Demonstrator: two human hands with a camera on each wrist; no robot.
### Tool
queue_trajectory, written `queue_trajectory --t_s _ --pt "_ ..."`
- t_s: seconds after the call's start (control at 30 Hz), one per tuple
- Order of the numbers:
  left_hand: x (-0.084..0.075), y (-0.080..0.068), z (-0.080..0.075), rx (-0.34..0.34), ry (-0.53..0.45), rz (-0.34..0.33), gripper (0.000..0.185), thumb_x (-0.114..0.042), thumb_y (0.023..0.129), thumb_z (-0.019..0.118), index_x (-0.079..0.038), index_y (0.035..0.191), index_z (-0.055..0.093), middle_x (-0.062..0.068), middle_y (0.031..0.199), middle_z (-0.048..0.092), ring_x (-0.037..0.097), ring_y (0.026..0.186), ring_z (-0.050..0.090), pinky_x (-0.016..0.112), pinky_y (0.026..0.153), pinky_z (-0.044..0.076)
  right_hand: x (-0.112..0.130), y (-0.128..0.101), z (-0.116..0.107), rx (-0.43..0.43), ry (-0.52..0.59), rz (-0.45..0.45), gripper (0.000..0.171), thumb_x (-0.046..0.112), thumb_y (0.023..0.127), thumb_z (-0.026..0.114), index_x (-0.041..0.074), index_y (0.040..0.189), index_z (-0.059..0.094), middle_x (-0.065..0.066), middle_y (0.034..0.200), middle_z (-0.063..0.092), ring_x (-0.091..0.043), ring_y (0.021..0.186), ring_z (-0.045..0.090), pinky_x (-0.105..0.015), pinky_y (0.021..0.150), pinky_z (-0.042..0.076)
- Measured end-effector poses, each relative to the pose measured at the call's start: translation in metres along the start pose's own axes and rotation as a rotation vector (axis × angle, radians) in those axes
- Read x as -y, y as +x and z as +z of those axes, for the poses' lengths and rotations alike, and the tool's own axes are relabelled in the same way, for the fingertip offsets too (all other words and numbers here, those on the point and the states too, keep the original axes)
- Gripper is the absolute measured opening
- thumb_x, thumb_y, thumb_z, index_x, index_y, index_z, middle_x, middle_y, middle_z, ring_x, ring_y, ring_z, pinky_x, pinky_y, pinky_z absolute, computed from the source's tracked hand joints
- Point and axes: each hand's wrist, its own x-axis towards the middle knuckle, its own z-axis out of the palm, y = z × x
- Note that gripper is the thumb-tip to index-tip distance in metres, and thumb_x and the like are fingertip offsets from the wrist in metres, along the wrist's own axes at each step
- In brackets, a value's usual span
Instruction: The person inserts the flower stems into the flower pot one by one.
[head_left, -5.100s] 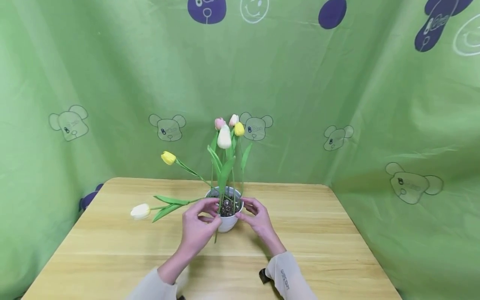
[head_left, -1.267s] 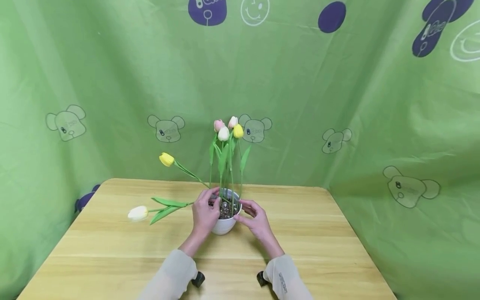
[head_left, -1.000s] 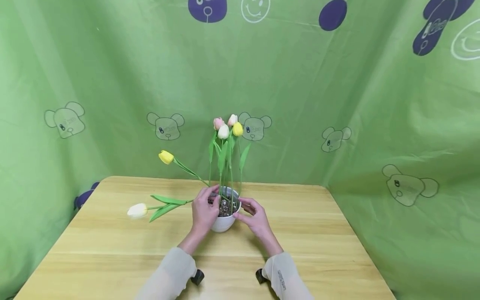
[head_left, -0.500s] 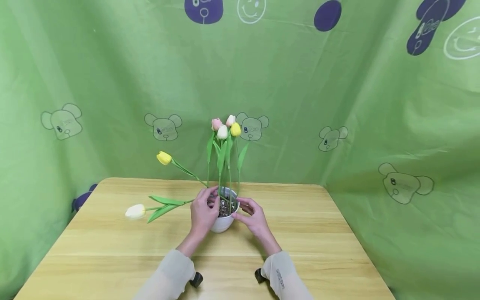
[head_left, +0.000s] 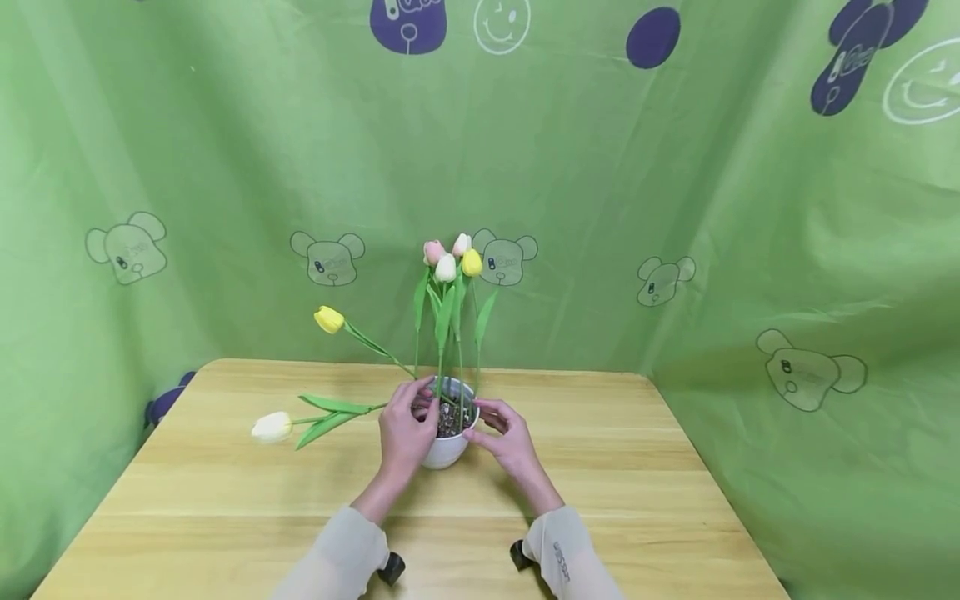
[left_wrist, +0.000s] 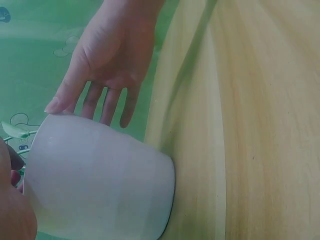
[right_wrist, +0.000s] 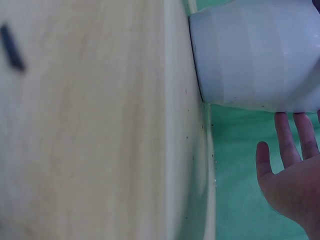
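Observation:
A white pot of dark pebbles stands mid-table with several artificial tulips upright in it. A yellow tulip leans out to the left, and a white tulip droops low over the table. My left hand rests against the pot's left rim, fingers reaching over the pebbles by the stems. My right hand is at the right rim, fingers straight. The left wrist view shows the pot with the right hand, whose thumb tip touches the rim. In the right wrist view the left hand shows straight fingers beside the pot.
The pot stands on a light wooden table. A green curtain printed with bears closes it in at the back and on both sides. Long green leaves stretch left from the pot above the tabletop.
Five seconds ago my left hand pinched a stem that hung in front of the pot. That white tulip now stands in the pot. Over the last second both hands stay at the rim.

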Motion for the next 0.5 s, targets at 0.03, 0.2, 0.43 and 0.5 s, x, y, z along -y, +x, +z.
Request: queue_trajectory --t_s 0.03,0.2,0.43,0.5 --pt "0.0 0.0 -0.001 -0.002 -0.005 0.001 0.034 0.005 0.084 0.076 -0.001 0.117 0.073 0.011 0.095 0.071 0.022 0.08 0.074 0.02 0.07 0.062 0.001 0.0 0.0 0.001 0.0 -0.001 0.057 0.008 0.081 0.086 0.006 0.134 0.064 -0.016 0.143 0.061 -0.04 0.132 0.059 -0.048 0.103 0.056" --pt "-0.002 -0.002 -0.004 -0.004 -0.03 0.01 0.035 0.006 0.084 0.076 -0.001 0.118 0.072 0.011 0.095 0.071 0.023 0.08 0.074 0.02 0.071 0.062 0.001 0.001 0.0 0.0 -0.001 0.002 0.057 0.008 0.081 0.086 0.007 0.134 0.064 -0.016 0.144 0.061 -0.04 0.133 0.058 -0.053 0.105 0.054" --pt "-0.008 -0.011 -0.015 0.034 -0.037 0.029 0.039 0.007 0.082 0.076 -0.002 0.119 0.072 0.011 0.096 0.07 0.022 0.081 0.074 0.02 0.073 0.063 0.001 0.001 0.001 0.004 0.0 -0.007 0.057 0.006 0.081 0.086 0.004 0.134 0.063 -0.018 0.144 0.06 -0.041 0.134 0.058 -0.056 0.108 0.051" --pt "-0.01 -0.015 -0.021 0.061 -0.033 0.034 0.038 0.006 0.083 0.076 -0.002 0.12 0.072 0.01 0.096 0.07 0.022 0.083 0.074 0.022 0.075 0.063 0.002 0.001 0.001 0.001 0.0 0.0 0.057 0.005 0.081 0.086 0.005 0.134 0.064 -0.017 0.144 0.06 -0.041 0.134 0.057 -0.056 0.108 0.051"
